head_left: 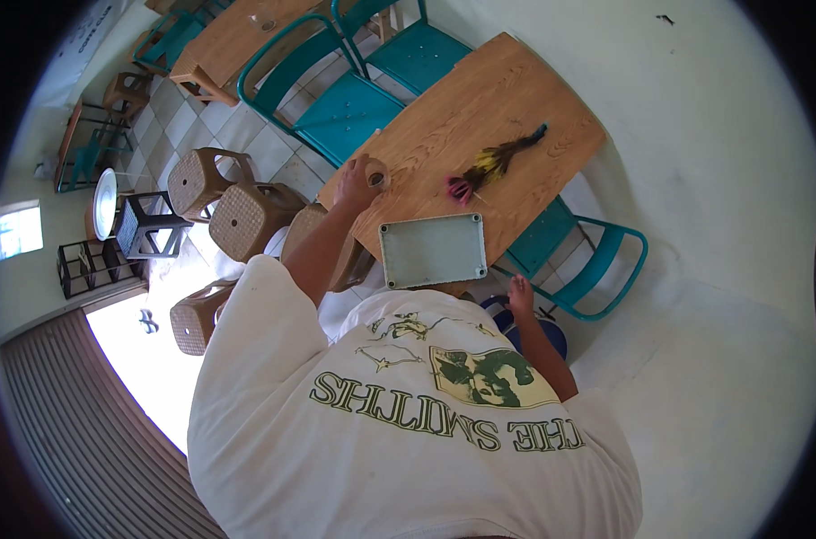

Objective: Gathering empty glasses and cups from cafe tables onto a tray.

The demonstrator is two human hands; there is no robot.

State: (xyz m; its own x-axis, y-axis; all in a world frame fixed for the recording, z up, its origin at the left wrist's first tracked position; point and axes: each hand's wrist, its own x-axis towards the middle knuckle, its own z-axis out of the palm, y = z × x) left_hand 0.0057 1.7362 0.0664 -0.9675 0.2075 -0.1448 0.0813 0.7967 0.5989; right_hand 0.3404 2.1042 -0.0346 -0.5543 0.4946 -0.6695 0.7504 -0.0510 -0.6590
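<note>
At the table's left edge, my left hand (pixel 355 186) is closed around a clear drinking glass (pixel 377 176) that has something dark in it. My right hand (pixel 521 296) hangs low beside the near right table edge, its fingers loosely bent and nothing visible in them. Between the two hands, a pale grey rectangular tray (pixel 433 251) lies at the near edge of the wooden table (pixel 435 126). Beyond the tray rests a small bunch of artificial-looking flowers (pixel 493 167), with pink heads, yellow in the middle and dark stems.
Teal metal chairs (pixel 349 112) stand along the table's far left side, and another teal chair (pixel 596 260) is at its right. Brown plastic stools (pixel 246 220) crowd the floor on the left. A white wall (pixel 695 135) borders the right side. Behind stands a second wooden table (pixel 237 36).
</note>
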